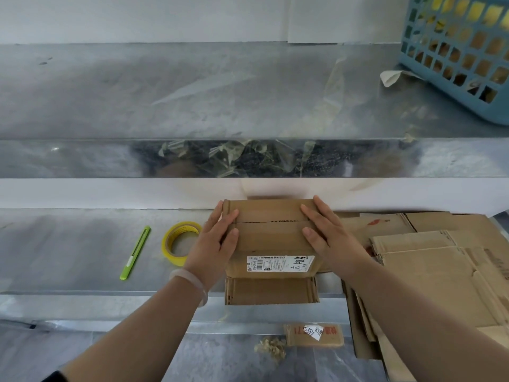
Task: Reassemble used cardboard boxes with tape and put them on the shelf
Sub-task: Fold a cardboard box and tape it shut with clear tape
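Yellow tape roll [180,243], green cutter [135,253]

Up at two o'clock, a blue plastic lattice basket [454,51]; at nine, a slim green cutter knife [135,253]; down at six, a crumpled brown paper wad [271,350] on the grey floor [220,362].

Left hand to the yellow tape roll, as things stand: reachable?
Probably yes. The tape roll lies just beside the left hand, nothing between them; that hand only has to leave the box it presses.
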